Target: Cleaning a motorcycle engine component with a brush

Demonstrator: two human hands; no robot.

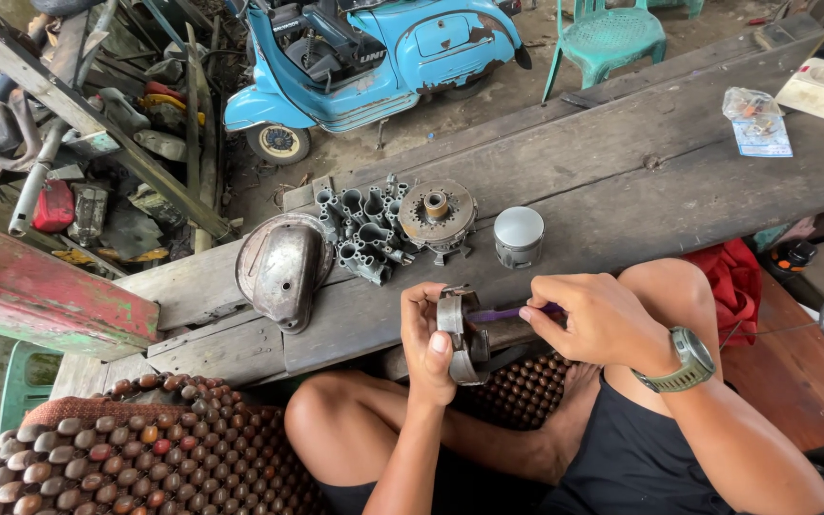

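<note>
My left hand (426,339) grips a small grey metal engine part (460,334), holding it upright over my lap. My right hand (595,319), with a grey watch on its wrist, pinches a thin purple-handled tool (503,313) whose tip touches the part. On the weathered wooden bench (622,181) in front of me lie a domed metal cover (283,267), a grey cast block with tubular openings (366,227), a round toothed clutch-like disc (438,212) and a silver piston (518,236).
A blue scooter (374,57) stands beyond the bench, with a green plastic chair (607,38) to its right. Scrap metal and beams pile up at the left. A small plastic bag (755,119) lies on the bench's far right. A wooden beaded seat mat (164,448) lies beside me.
</note>
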